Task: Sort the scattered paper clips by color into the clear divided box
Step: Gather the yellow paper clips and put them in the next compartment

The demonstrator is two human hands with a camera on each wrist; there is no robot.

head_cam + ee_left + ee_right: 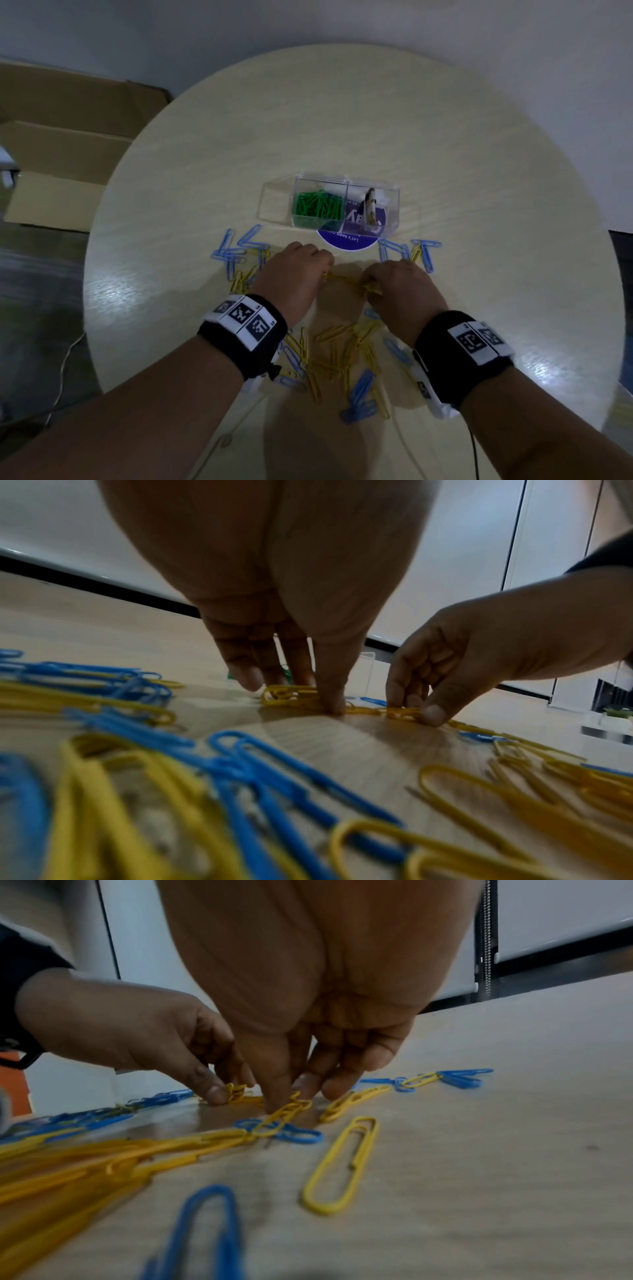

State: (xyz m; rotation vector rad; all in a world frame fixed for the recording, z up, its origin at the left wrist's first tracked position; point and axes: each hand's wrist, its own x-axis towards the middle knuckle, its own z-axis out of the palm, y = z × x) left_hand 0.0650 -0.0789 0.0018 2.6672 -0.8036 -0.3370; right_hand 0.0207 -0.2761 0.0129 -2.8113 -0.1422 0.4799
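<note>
Round wooden table (342, 120), white walls (445, 27)

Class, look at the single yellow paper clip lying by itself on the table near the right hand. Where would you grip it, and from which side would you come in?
The lone yellow clip lies flat on the table, apart from the tangle, with bare wood all round. Probably best to come from straight above and pinch across its two long wires near the middle with thumb and forefinger. It is thin and flat, so a fingertip may need to tip one rounded end up first.

A round wooden table (376, 130) filled mid-frame; flattened cardboard (68, 144) lay upper left; a cable (65, 370) trailed lower left.
</note>
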